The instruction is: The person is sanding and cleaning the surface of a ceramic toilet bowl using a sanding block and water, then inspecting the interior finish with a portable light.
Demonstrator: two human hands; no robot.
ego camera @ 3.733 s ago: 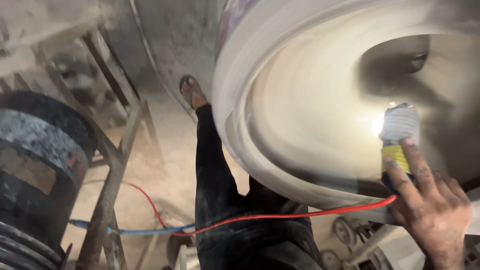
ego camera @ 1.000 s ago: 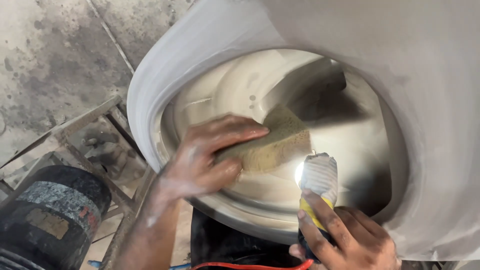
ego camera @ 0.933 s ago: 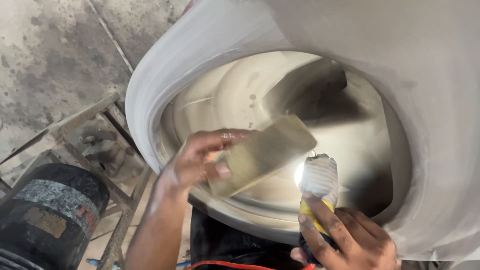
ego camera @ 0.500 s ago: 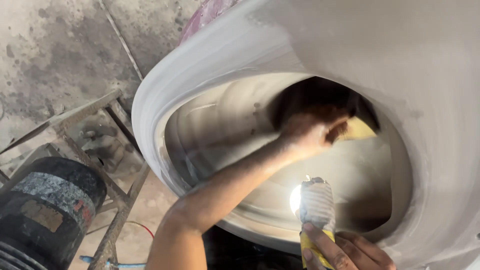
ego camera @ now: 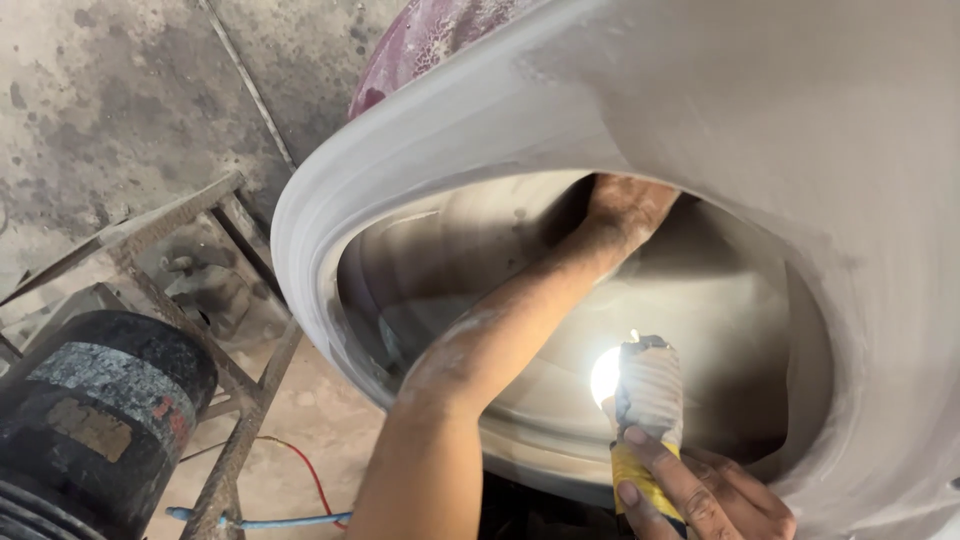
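Observation:
A big pale, dusty hollow shell (ego camera: 330,190) with a thick rounded rim fills the right side. My left arm reaches through its opening, and my left hand (ego camera: 625,205) rests against the upper inner wall. Its fingers are hidden behind the rim, so no pad shows in it. My right hand (ego camera: 700,495), at the bottom edge, grips a small lit lamp (ego camera: 648,390) by its yellow handle. The lamp's white-wrapped head points up into the cavity and glows on the inner wall.
A black, dirty motor drum (ego camera: 100,410) sits at the lower left on a rusty angle-iron frame (ego camera: 240,400). A red wire (ego camera: 305,470) and a blue hose (ego camera: 250,520) lie on the stained concrete floor. A maroon surface (ego camera: 420,50) shows above the rim.
My left hand, which held a yellowish flat pad at the opening, has pushed deeper and higher inside the shell; the pad is now out of sight. The lamp stays in my right hand.

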